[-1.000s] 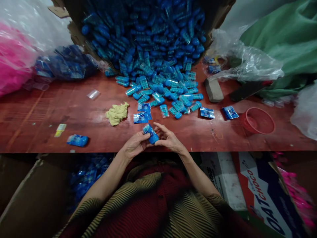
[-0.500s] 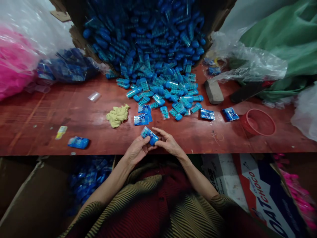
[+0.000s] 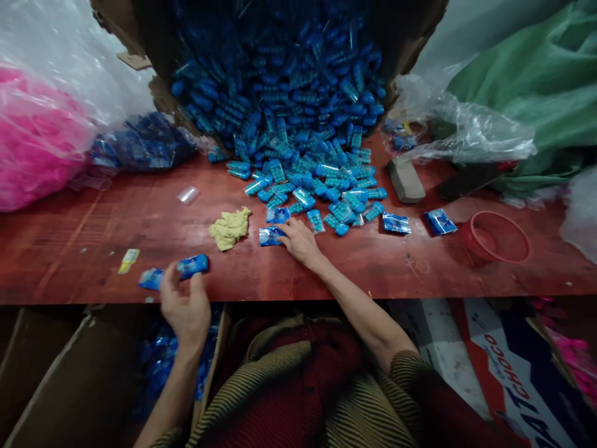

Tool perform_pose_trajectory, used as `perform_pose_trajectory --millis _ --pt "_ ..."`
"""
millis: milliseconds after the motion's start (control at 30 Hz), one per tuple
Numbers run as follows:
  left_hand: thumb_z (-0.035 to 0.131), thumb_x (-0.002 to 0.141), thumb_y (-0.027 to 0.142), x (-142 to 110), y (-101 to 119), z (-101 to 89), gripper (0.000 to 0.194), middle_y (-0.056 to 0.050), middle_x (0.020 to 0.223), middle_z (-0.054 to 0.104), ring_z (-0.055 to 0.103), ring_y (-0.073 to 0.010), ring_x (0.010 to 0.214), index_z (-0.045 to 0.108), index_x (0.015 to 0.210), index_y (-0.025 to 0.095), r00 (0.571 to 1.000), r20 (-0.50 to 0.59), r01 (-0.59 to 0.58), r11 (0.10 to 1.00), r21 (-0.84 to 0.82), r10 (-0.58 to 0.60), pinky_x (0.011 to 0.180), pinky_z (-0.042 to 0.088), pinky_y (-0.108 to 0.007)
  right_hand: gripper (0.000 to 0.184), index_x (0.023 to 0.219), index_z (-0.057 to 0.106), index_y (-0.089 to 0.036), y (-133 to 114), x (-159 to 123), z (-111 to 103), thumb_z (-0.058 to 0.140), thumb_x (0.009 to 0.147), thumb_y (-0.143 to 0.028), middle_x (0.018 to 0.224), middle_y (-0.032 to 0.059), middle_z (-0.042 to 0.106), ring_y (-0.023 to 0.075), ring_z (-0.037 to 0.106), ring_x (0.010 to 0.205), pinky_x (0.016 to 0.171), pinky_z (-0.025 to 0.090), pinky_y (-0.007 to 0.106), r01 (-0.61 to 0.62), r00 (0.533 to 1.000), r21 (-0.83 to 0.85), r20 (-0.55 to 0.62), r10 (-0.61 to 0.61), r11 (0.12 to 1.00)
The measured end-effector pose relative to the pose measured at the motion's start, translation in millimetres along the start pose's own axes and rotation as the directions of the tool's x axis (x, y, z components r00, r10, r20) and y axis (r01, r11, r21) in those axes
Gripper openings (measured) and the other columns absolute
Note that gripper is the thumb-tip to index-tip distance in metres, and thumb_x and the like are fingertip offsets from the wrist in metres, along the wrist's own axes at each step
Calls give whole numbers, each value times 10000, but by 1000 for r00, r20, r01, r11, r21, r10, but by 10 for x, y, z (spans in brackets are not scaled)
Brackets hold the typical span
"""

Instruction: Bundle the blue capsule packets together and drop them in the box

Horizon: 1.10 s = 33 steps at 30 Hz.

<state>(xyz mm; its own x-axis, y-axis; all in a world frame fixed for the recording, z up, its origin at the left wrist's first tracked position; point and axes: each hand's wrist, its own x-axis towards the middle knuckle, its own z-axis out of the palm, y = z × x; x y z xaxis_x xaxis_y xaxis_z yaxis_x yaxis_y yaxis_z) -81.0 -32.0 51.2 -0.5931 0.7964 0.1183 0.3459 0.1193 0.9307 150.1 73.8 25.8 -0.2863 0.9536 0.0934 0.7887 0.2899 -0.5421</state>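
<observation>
My left hand (image 3: pixel 185 308), slightly blurred, is at the table's front edge with thumb and fingers apart. Just beyond its fingertips lies a small clear bottle in a blue printed sleeve (image 3: pixel 194 266). A second sleeved bottle (image 3: pixel 152 279) lies beside it, partly behind my fingers. My right hand (image 3: pixel 301 241) reaches out with its fingers extended, fingertips on the right end of a flat blue printed sleeve (image 3: pixel 268 236). Another flat sleeve (image 3: pixel 277 215) lies just behind that one. Beyond them spreads a heap of clear blue-capped bottles (image 3: pixel 321 180) filled with small turquoise balls.
The bottles spill from a cardboard box (image 3: pixel 413 43) onto the red table (image 3: pixel 93 249). A crumpled yellow cloth (image 3: pixel 230 228) lies between my hands. Rightward are two blue packets, a grey block (image 3: pixel 405 180) and a red basket (image 3: pixel 497 236). Plastic bags flank the box.
My hands have separated. The sleeved bottle they both held now lies at the left beside the other one. My right hand has moved forward to the flat sleeves.
</observation>
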Motion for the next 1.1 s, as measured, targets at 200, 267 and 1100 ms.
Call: perform_pose_trajectory --millis 200,267,1100 --pt "690 684 344 -246 196 621 336 -45 807 672 622 -123 617 627 948 146 870 408 410 866 -285 -278 532 469 -208 223 998 706 -263 24 77 201 512 899 -316 1028 85 612 239 497 945 791 377 363 -40 999 -136 -27 36 990" --pt "725 643 343 -256 218 778 397 -45 765 669 608 -109 541 602 953 127 773 523 570 756 -321 -360 478 445 -196 234 1021 703 -271 66 49 209 509 901 -322 1040 81 618 232 500 943 799 377 356 -44 997 -106 -68 37 993" --pt "765 556 254 -266 378 1395 233 30 581 614 516 -69 470 622 684 122 772 504 621 630 -466 -388 431 414 -182 262 625 494 -187 -66 -275 113 515 775 -401 566 -51 488 93 420 539 519 330 217 -232 925 787 -2 380 571"
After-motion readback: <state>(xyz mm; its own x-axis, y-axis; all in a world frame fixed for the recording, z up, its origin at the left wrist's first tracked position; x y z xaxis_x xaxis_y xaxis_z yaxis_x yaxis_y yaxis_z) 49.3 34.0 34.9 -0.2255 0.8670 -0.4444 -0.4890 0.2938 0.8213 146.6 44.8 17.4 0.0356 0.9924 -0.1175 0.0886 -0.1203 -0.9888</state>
